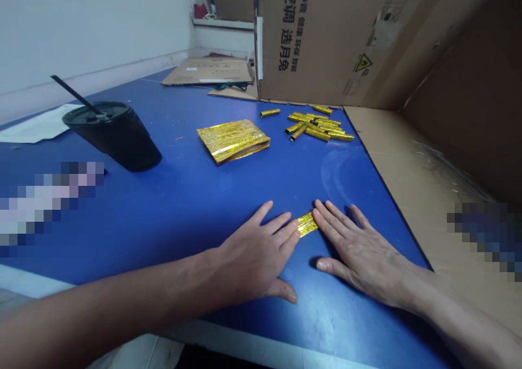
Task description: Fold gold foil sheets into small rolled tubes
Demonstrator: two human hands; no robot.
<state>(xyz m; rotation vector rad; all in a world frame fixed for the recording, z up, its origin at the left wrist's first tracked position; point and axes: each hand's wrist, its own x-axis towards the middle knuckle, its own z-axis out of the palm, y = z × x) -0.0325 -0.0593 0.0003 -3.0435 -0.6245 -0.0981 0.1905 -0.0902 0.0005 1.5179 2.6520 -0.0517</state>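
My left hand (256, 255) lies flat on the blue table (183, 195), fingers stretched out, their tips on one end of a small gold foil piece (307, 223). Mirroring it, my right hand (359, 249) rests flat with its fingertips on the other end of the same piece. Only the middle of the foil piece shows between the fingers. Farther back lies a stack of flat gold foil sheets (233, 139). Behind it to the right is a pile of several rolled gold foil tubes (318, 125).
A black cup with a lid and straw (116, 132) stands at the left. White paper (38, 124) lies behind it. Large cardboard sheets (334, 37) wall off the back and right, with flat cardboard (416, 179) along the table's right edge and more (212, 71) at the far back.
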